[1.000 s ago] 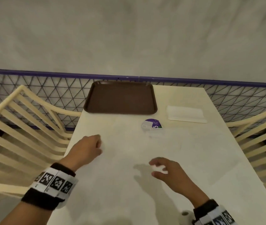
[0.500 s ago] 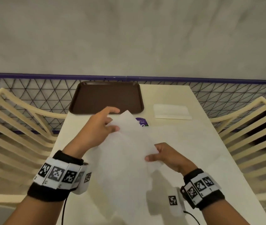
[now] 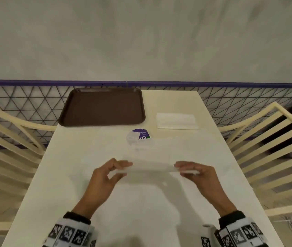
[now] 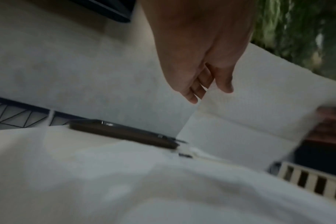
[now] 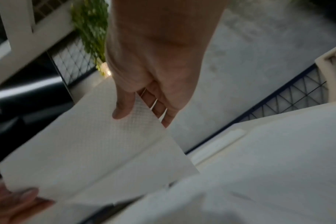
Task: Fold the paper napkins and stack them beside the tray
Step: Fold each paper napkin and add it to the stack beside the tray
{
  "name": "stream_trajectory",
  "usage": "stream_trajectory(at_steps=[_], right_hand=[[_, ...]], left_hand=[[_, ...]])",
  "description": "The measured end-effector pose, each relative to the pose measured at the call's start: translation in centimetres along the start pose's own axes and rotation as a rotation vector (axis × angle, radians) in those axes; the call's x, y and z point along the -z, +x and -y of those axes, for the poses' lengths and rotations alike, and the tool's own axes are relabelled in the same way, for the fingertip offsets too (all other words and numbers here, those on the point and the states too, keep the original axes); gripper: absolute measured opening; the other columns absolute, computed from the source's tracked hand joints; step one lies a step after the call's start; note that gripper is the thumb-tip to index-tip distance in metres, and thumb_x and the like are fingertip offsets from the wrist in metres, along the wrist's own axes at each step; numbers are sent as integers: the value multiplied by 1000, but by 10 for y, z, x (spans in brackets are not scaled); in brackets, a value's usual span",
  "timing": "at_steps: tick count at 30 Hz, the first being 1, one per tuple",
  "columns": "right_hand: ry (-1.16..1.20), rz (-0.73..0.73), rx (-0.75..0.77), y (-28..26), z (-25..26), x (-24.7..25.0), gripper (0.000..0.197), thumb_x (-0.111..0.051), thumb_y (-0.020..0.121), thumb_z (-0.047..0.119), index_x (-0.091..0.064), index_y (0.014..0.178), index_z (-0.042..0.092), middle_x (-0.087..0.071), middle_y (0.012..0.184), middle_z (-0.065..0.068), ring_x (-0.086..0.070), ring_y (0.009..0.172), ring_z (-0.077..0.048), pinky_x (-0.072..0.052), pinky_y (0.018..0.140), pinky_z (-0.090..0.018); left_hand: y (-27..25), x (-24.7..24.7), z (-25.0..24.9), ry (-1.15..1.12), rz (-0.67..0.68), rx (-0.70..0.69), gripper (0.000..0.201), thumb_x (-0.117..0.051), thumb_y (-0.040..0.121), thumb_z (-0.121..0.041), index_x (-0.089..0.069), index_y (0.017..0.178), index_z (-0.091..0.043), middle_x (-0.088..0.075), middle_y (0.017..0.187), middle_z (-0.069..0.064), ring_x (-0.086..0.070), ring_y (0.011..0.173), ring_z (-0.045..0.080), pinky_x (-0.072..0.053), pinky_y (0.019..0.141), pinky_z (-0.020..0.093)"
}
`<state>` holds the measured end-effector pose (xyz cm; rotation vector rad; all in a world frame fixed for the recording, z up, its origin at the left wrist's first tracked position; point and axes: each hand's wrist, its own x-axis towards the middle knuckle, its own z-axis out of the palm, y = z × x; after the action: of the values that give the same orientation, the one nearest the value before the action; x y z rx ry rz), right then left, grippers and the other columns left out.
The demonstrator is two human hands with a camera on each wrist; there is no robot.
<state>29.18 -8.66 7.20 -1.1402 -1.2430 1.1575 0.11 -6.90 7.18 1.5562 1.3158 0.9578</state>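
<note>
Far left on the pale bench (image 3: 88,175) sits the dark brown rectangular plastic tray (image 3: 104,106). Nearer, the left hand (image 3: 104,177) pinches one end of a thin white paper napkin (image 3: 150,166), held above the bench; the right hand (image 3: 200,173) pinches the other. Beyond lies a round purple sticker (image 3: 140,135), and far right, beside the tray, the white stack of folded napkins (image 3: 176,120).

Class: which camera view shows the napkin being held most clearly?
The right wrist view: the napkin fills it, its dotted texture and crease sharp. The left wrist view shows it blurrier; in the head view it is a faint, blurred strip between both hands.
</note>
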Motion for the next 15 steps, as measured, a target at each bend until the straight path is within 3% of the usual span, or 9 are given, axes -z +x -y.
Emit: stream_trajectory(at_steps=[3,5,6,8,9,10,12,13,15], right_hand=[[-91,101,-105,-19,-37,8,14,-81,59,17,-77,72,21,-74,94,0,-65,102,-15,-48,90,-21],[-161,145,-187,-29,-60,10,26,-77,66,0,-77,67,26,-75,91,7,-65,100,-8,-46,91,-18],[-197,165,-232,-33,-69,10,37,-72,68,-10,-76,65,27,-75,90,9,-65,99,-6,-45,91,-18],[-261,199,-323,-40,-80,10,45,-69,68,-17,-76,62,27,-74,86,12,-66,94,-4,-46,89,-16],[-282,197,-353,-41,-82,9,42,-70,68,-15,-76,62,26,-74,84,13,-67,91,-3,-46,86,-15],[-297,178,-376,-40,-83,9,37,-72,68,-13,-76,63,24,-75,83,12,-68,88,-4,-47,83,-13],[-322,138,-383,-34,-80,5,30,-74,70,-6,-76,65,24,-75,79,11,-69,80,-4,-48,77,-12],[-338,112,-375,-29,-80,4,28,-75,71,-3,-75,65,25,-74,74,12,-68,75,-2,-48,73,-11],[-398,44,-373,-15,-81,1,25,-73,75,3,-72,64,25,-71,66,9,-63,64,-1,-46,64,-12]], left_hand=[[-20,-16,41,76,58,1,49,-61,80,13,-49,73,-34,-67,107,-23,-56,112,-4,-39,96,9],[-30,-24,67,137,76,21,58,-60,78,17,-51,75,-40,-67,108,-20,-57,111,-2,-41,98,16],[-33,-28,74,143,86,50,61,-58,78,20,-54,75,-40,-69,108,-10,-59,109,0,-44,97,19],[-40,-28,94,339,83,3,57,-49,79,27,-64,67,-27,-64,105,20,-65,102,10,-49,88,20],[-42,-29,100,338,98,15,53,-48,79,27,-64,63,-21,-62,102,24,-66,100,16,-52,84,21],[-42,-29,102,333,145,16,50,-53,78,24,-63,63,-22,-64,98,15,-66,99,19,-54,82,26],[-36,-34,102,268,174,71,51,-64,75,12,-57,72,-39,-68,88,-9,-67,92,10,-55,81,29],[-31,-35,102,242,150,127,53,-66,75,8,-53,74,-43,-68,83,-11,-67,85,3,-53,77,22],[-21,-37,95,258,68,146,46,-67,79,1,-49,78,-41,-66,72,-8,-64,71,2,-45,64,10]])
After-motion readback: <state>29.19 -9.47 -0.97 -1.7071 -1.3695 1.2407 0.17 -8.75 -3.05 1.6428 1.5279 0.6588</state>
